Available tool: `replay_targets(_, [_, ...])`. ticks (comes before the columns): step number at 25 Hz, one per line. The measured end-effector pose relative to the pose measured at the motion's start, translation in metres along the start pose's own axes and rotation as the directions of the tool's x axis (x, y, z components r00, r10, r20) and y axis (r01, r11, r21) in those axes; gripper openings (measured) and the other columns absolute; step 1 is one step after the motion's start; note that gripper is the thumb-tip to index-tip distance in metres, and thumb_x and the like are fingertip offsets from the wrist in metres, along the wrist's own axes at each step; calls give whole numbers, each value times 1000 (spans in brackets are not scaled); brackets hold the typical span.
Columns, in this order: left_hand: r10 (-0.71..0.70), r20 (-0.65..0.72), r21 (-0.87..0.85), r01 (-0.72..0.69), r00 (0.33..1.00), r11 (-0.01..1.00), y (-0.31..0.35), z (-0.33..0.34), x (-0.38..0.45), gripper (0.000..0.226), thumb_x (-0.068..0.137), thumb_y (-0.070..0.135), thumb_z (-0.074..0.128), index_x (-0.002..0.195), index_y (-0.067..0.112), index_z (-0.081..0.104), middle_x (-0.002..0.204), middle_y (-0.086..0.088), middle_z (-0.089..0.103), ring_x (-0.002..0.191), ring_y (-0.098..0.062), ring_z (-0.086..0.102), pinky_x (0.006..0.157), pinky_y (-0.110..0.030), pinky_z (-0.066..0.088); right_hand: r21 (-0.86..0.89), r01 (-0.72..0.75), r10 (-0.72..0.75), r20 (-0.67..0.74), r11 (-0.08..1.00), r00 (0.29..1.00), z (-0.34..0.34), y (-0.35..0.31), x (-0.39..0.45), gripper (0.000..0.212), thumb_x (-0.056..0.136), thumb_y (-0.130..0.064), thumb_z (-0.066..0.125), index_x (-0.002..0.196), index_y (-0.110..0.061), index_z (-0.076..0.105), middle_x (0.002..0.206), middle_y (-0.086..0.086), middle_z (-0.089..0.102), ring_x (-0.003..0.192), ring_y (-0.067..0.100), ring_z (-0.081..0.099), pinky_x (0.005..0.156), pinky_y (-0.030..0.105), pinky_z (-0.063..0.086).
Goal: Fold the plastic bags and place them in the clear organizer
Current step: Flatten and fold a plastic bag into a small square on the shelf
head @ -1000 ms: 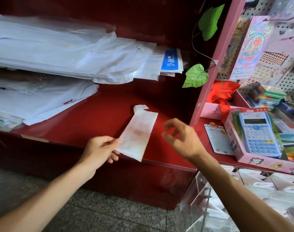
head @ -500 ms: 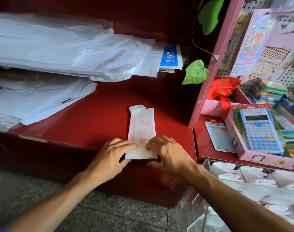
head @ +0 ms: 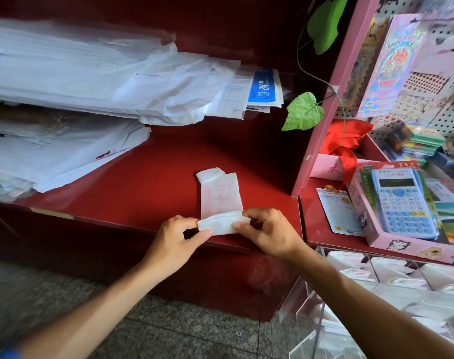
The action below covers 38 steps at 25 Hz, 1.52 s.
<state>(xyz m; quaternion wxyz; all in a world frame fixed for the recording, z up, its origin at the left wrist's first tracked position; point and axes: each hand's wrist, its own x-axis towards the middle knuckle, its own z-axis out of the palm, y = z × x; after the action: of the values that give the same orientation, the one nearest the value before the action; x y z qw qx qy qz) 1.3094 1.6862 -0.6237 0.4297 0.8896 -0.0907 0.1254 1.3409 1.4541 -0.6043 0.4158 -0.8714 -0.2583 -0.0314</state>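
A white plastic bag (head: 220, 194) with faded red print lies as a narrow strip on the red shelf (head: 143, 182), near its front edge. Its near end is turned up and over into a short fold. My left hand (head: 176, 238) pinches the fold's left corner between thumb and fingers. My right hand (head: 266, 233) pinches the right corner. The clear organizer (head: 371, 291) stands at the lower right, below the counter, with several folded white bags in its compartments.
Stacks of flat white plastic bags (head: 91, 73) and paper fill the shelf's left and back. A pink upright (head: 332, 99) with green leaves borders the shelf on the right. Beyond it a boxed calculator (head: 402, 203) and stationery lie on a counter. Grey stone floor lies below.
The bag was laid flat on the shelf from my left hand. Both hands then pressed its near end. Now they have lifted that end and turned it over into a fold.
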Motion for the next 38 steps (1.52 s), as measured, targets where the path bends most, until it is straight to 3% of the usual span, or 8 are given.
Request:
replay_targets(9, [-228, 5, -27, 228, 974, 973, 12, 10, 11, 41, 71, 58, 58, 86, 24, 73, 75, 8, 73, 78, -14, 69, 88, -42, 48, 74, -304, 305, 0, 950, 953, 7, 3, 16, 39, 82, -43, 70, 78, -4, 69, 68, 13, 66, 59, 11, 49, 57, 40, 46])
replay_targets(14, [-244, -86, 302, 258, 966, 918, 23, 17, 20, 39, 89, 50, 61, 78, 12, 60, 57, 7, 54, 68, -18, 57, 77, -36, 29, -250, -341, 302, -182, 906, 936, 10, -10, 17, 18, 82, -30, 72, 87, -17, 60, 76, -7, 55, 68, 16, 49, 54, 28, 33])
replay_targets(17, [-126, -127, 349, 163, 984, 923, 23, 16, 17, 32, 84, 44, 71, 103, 27, 53, 83, 14, 59, 85, -15, 55, 81, -38, 33, -419, -221, 169, -158, 881, 973, 14, -12, 11, 38, 89, -28, 66, 124, -21, 51, 115, -3, 48, 91, 17, 47, 67, 31, 40])
replay_targets(20, [154, -84, 434, -103, 985, 895, 9, 19, 15, 39, 85, 46, 65, 119, 28, 57, 116, 12, 58, 100, -18, 51, 77, -38, 38, -633, 75, -65, 39, 771, 997, 14, -10, 5, 26, 99, -29, 50, 122, -23, 58, 130, -4, 50, 104, 25, 50, 80, 38, 43])
replay_targets(25, [230, 140, 449, -269, 963, 852, -15, 12, 9, 62, 79, 68, 53, 125, 29, 66, 134, 20, 58, 121, -5, 45, 89, -32, 30, -592, 95, 52, 227, 800, 973, 2, -1, 5, 73, 88, -67, 53, 146, -24, 41, 147, -9, 41, 123, 20, 39, 99, 37, 32])
replay_targets(28, [309, 119, 416, -330, 944, 847, -19, 10, 4, 54, 69, 43, 84, 119, 30, 70, 127, 18, 64, 118, -4, 51, 92, -22, 29, -601, 145, 39, 282, 786, 959, -2, 0, 4, 76, 80, -62, 65, 143, -27, 44, 139, -9, 44, 119, 19, 41, 96, 36, 34])
replay_targets(32, [208, -33, 165, -200, 978, 966, -9, 6, 0, 34, 72, 45, 76, 102, 28, 78, 103, 30, 63, 104, 8, 59, 95, -14, 43, -148, 24, -5, 130, 989, 991, -6, 6, 3, 26, 82, -35, 73, 104, -21, 74, 96, -6, 72, 85, 12, 64, 78, 39, 49])
replay_targets(38, [-81, -34, -34, 80, 996, 996, 12, 8, 3, 17, 87, 28, 68, 104, 32, 68, 85, 24, 74, 86, -1, 69, 86, -33, 52, 53, -273, 276, -48, 961, 960, -10, -2, 1, 38, 88, -26, 71, 52, -33, 62, 45, -14, 37, 46, 6, 31, 47, 20, 26])
